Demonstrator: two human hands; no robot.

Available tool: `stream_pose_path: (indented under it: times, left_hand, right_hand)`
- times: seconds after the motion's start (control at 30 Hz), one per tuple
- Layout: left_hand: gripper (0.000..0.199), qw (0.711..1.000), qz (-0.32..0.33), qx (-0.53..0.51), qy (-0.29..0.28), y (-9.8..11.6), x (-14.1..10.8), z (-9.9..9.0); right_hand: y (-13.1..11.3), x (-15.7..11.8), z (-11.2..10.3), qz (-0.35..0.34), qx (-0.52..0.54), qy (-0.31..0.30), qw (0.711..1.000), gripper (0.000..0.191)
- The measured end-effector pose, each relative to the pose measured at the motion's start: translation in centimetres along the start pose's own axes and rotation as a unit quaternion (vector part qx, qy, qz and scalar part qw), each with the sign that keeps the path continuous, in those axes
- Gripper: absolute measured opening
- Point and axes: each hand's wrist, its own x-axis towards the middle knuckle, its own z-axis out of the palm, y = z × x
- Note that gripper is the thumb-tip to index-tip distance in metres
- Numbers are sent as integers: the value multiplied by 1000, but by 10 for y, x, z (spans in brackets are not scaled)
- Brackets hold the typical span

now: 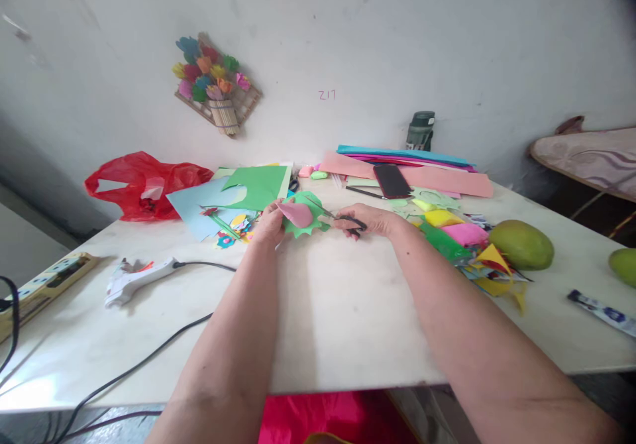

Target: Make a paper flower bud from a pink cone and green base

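My left hand is closed on the left side of a green paper cutout with a jagged, scalloped edge. A pink paper petal shape lies over the cutout, its narrow end near my left fingers. My right hand grips dark-handled scissors, fingers through the loops. Their blades point left and reach the right edge of the green paper; how far they are parted is too small to tell. Both hands are above the middle of the white table.
At left lie a white glue gun, its cord and a power strip. Behind are a red plastic bag, green paper and a phone. Paper scraps and a green mango-like fruit sit at right.
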Motion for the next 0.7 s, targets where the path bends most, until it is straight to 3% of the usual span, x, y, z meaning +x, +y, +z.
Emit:
stream_pose_path:
  times: [0.7]
  left_hand:
    - [32, 999, 15, 29, -22, -4, 4, -5]
  right_hand:
    - [8, 7, -3, -5, 22, -12, 1000, 26]
